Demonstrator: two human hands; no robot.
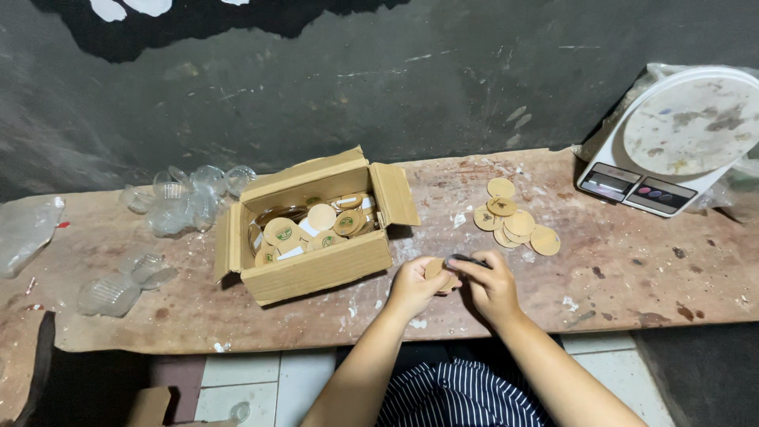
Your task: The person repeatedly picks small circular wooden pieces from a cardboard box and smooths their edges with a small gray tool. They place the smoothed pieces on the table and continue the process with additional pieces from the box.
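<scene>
Two hands meet at the front edge of the wooden surface (632, 285). The left hand (411, 286) closes its grip around a round brown disc (435, 270), and the right hand (492, 286) pinches a small dark tool (468, 259) that touches the top of this disc. Just left of the hands stands an open cardboard box (316, 273) full of similar discs, and a loose pile of discs (514, 221) lies behind them. I think the disc can slip and fall to the floor, because it is held so near the edge. A white scale (672, 142) sits far right, clear plastic lids (186, 202) far left.
</scene>
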